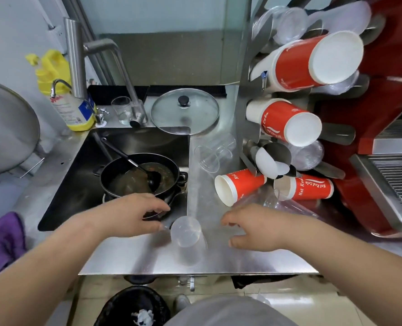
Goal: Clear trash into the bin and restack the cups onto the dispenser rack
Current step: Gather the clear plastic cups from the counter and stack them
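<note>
Clear cups [289,205] blurred behind r. hand [254,229]

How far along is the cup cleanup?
Done: red cup stacks sit on the rack; the bin holds some trash. In hand: nothing; both hands flank an upside-down clear cup. Left: two red cups and clear cups lying loose on the counter.
</note>
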A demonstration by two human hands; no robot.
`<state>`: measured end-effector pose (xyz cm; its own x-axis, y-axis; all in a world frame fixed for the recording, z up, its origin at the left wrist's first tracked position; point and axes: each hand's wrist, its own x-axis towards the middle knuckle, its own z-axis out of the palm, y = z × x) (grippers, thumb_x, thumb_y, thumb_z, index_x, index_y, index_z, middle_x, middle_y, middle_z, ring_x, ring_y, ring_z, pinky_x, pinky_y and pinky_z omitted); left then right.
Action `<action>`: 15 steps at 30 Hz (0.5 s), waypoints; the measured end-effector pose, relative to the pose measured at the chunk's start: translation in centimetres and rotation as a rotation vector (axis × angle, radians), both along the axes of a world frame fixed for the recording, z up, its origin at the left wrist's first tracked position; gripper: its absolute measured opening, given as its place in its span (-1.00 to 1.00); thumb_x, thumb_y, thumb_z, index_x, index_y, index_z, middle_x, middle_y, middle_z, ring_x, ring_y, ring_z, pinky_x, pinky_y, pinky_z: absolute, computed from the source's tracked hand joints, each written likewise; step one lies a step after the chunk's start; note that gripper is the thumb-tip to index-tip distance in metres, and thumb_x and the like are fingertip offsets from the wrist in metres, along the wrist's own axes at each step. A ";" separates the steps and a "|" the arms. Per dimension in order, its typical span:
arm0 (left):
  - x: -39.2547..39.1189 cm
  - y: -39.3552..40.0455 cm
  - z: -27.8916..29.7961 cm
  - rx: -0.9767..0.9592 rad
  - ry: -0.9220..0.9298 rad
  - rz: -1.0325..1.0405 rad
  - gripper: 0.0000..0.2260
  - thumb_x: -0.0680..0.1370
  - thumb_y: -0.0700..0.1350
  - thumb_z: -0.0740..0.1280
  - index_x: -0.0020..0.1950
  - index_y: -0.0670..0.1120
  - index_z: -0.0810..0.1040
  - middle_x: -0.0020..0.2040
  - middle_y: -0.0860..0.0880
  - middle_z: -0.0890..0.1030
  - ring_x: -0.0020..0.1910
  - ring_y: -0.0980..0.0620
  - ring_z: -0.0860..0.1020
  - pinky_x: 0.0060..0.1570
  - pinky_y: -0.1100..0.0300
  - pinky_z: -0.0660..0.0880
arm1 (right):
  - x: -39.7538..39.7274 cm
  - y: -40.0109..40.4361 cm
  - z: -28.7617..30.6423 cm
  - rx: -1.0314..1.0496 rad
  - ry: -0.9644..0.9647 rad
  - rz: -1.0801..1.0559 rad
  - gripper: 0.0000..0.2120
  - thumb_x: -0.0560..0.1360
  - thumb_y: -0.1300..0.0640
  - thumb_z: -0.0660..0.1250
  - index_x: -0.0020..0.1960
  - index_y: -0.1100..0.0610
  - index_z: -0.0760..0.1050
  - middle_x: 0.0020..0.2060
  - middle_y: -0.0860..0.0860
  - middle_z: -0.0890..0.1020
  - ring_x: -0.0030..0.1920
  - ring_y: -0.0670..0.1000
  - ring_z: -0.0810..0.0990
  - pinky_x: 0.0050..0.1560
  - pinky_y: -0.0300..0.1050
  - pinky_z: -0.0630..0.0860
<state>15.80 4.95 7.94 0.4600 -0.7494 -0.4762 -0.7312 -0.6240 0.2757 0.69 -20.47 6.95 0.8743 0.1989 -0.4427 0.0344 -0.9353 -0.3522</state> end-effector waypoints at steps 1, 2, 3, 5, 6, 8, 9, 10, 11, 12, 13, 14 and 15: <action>0.2 -1.3 1.2 0.032 -0.024 -0.043 -0.54 0.56 0.14 0.32 0.45 0.13 0.38 0.32 0.14 0.46 0.31 0.16 0.44 0.32 0.24 0.36 | 0.0 -0.7 0.5 -0.036 0.013 0.018 -0.56 0.52 -0.06 0.28 0.36 -0.01 0.37 0.22 0.00 0.50 0.20 0.05 0.47 0.20 -0.07 0.43; 0.4 -2.7 2.2 0.059 -0.054 -0.089 -0.54 0.56 0.16 0.31 0.45 0.14 0.37 0.32 0.13 0.47 0.30 0.12 0.45 0.32 0.19 0.37 | 0.0 -1.4 1.1 -0.058 0.008 0.020 -0.57 0.52 -0.06 0.27 0.36 -0.02 0.37 0.21 0.00 0.50 0.20 0.05 0.47 0.20 -0.05 0.44; 0.4 -4.1 3.2 0.079 -0.084 -0.131 -0.54 0.55 0.17 0.30 0.44 0.15 0.36 0.30 0.12 0.48 0.29 0.09 0.47 0.31 0.14 0.39 | 0.0 -2.1 1.7 -0.076 -0.005 0.011 -0.58 0.51 -0.06 0.27 0.35 -0.03 0.39 0.18 -0.01 0.51 0.19 0.05 0.48 0.20 -0.04 0.44; 0.0 -6.9 4.9 0.100 -0.124 -0.199 -0.54 0.55 0.19 0.29 0.44 0.17 0.36 0.30 0.11 0.49 0.28 0.06 0.48 0.28 0.12 0.41 | -0.2 -3.6 2.8 -0.098 -0.040 -0.001 -0.62 0.49 -0.05 0.28 0.30 -0.06 0.44 0.13 -0.03 0.56 0.15 0.05 0.52 0.17 0.00 0.47; -0.3 -8.2 5.6 0.108 -0.140 -0.233 -0.53 0.56 0.18 0.28 0.45 0.17 0.35 0.32 0.11 0.48 0.28 0.06 0.47 0.27 0.15 0.41 | -0.4 -4.3 3.4 -0.101 -0.053 -0.002 -0.63 0.48 -0.05 0.28 0.28 -0.07 0.45 0.12 -0.04 0.58 0.14 0.04 0.53 0.16 0.01 0.48; -1.3 -10.9 6.7 0.123 -0.163 -0.302 -0.52 0.56 0.18 0.27 0.47 0.16 0.32 0.37 0.10 0.44 0.30 0.07 0.44 0.27 0.17 0.38 | -1.1 -5.8 4.7 -0.109 -0.065 -0.026 -0.65 0.47 -0.05 0.29 0.24 -0.08 0.48 0.12 -0.05 0.59 0.11 0.03 0.54 0.14 0.02 0.50; -1.8 -12.3 7.2 0.126 -0.168 -0.338 -0.52 0.57 0.18 0.26 0.48 0.17 0.31 0.39 0.10 0.42 0.33 0.06 0.43 0.29 0.15 0.37 | -1.6 -6.6 5.3 -0.116 -0.070 -0.047 -0.66 0.47 -0.05 0.30 0.23 -0.06 0.48 0.10 -0.06 0.59 0.07 0.02 0.54 0.13 0.01 0.50; -2.4 -13.5 7.5 0.125 -0.171 -0.371 -0.52 0.56 0.18 0.26 0.48 0.18 0.31 0.42 0.10 0.41 0.35 0.05 0.41 0.31 0.13 0.36 | -2.1 -7.4 5.8 -0.121 -0.075 -0.066 -0.67 0.48 -0.06 0.30 0.23 -0.05 0.48 0.06 -0.08 0.58 0.02 -0.02 0.52 0.11 -0.04 0.49; -3.0 -14.7 7.8 0.129 -0.169 -0.400 -0.53 0.56 0.18 0.26 0.47 0.18 0.32 0.42 0.09 0.41 0.36 0.04 0.41 0.32 0.11 0.36 | -2.8 -8.1 6.2 -0.124 -0.086 -0.077 -0.68 0.49 -0.05 0.29 0.23 -0.05 0.48 0.00 -0.12 0.54 -0.03 -0.05 0.49 0.07 -0.11 0.47; -3.7 -15.8 8.0 0.137 -0.167 -0.429 -0.56 0.56 0.17 0.27 0.44 0.17 0.35 0.39 0.07 0.43 0.34 0.01 0.43 0.30 0.08 0.39 | -3.4 -8.8 6.5 -0.130 -0.097 -0.086 -0.70 0.49 -0.04 0.28 0.22 -0.05 0.48 -0.07 -0.15 0.50 -0.06 -0.07 0.46 0.01 -0.17 0.43; -4.5 -16.9 8.2 0.140 -0.162 -0.462 -0.59 0.56 0.16 0.27 0.39 0.15 0.40 0.34 0.05 0.47 0.29 0.00 0.46 0.27 0.03 0.43 | -4.1 -9.5 6.7 -0.134 -0.105 -0.099 -0.72 0.49 -0.03 0.28 0.19 -0.06 0.48 -0.11 -0.15 0.49 -0.08 -0.07 0.46 -0.05 -0.18 0.40; -5.2 -18.0 8.1 0.129 -0.151 -0.498 -0.65 0.55 0.14 0.28 0.32 0.11 0.45 0.26 0.03 0.50 0.21 -0.01 0.50 0.21 -0.02 0.46 | -4.8 -10.1 6.8 -0.134 -0.106 -0.121 -0.75 0.49 -0.03 0.27 0.16 -0.07 0.49 -0.12 -0.14 0.52 -0.09 -0.06 0.47 -0.07 -0.17 0.40; -6.1 -18.9 8.0 0.106 -0.137 -0.535 -0.71 0.54 0.13 0.30 0.22 0.07 0.49 0.19 0.03 0.51 0.14 -0.01 0.52 0.16 -0.04 0.49 | -5.6 -10.7 6.7 -0.130 -0.118 -0.148 -0.76 0.48 -0.03 0.27 0.14 -0.08 0.50 -0.10 -0.11 0.57 -0.10 -0.04 0.50 -0.08 -0.15 0.44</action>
